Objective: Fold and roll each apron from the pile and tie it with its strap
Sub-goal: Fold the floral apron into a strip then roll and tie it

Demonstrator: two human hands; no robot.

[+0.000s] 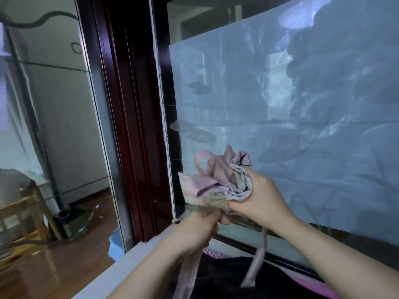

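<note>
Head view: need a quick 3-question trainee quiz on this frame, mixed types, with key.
1. True or false: the apron lies flat on a table.
2. The right hand grips: A) the rolled apron B) a cup C) nothing.
3. Fill in: ___ straps hang loose below the hands.
Key: 1 false, both hands hold it up in front of the window, with the left hand gripping its lower edge. 2 A. 3 two.
</note>
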